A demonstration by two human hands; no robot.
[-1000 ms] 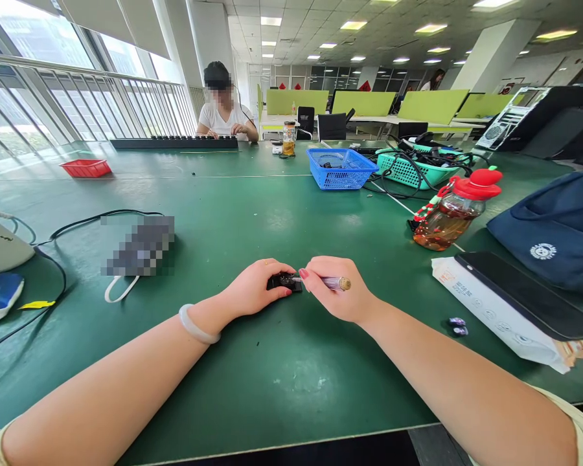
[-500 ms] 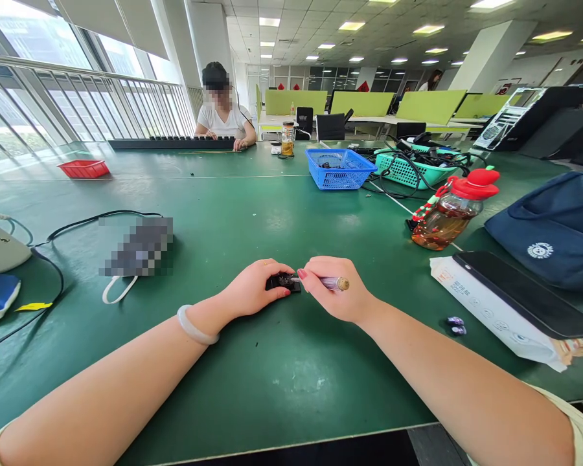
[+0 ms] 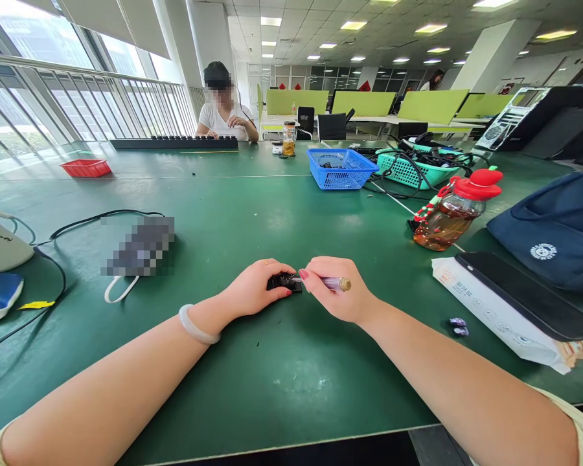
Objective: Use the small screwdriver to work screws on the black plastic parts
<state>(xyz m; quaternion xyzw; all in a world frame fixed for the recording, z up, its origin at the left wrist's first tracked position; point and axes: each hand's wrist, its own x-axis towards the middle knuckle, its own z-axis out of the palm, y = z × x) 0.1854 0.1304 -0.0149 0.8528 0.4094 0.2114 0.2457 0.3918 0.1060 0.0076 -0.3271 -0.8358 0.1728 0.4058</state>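
My left hand [image 3: 257, 287] grips a small black part [image 3: 285, 282] between thumb and fingers, low over the green table or resting on it. The part's left end is hidden by my fingers. My right hand [image 3: 337, 288] is closed around a slim pen-like tool, by its look a small screwdriver [image 3: 334, 283], held almost level with its round brownish end pointing right. Its thin metal tip reaches left to the black part; whether it touches is too small to tell.
A pixelated dark device [image 3: 143, 249] with a cable lies left. To the right are a red-lidded bottle [image 3: 449, 217], a black phone-like case [image 3: 525, 291] on a white packet, and a navy bag [image 3: 554, 226]. Beyond stand a blue basket [image 3: 342, 169] and a red tray [image 3: 86, 168]. A person sits opposite.
My hands, the black part and the tool keep nearly the same pose; the view shifts very slightly. The person opposite has raised one hand from the table toward the chest.
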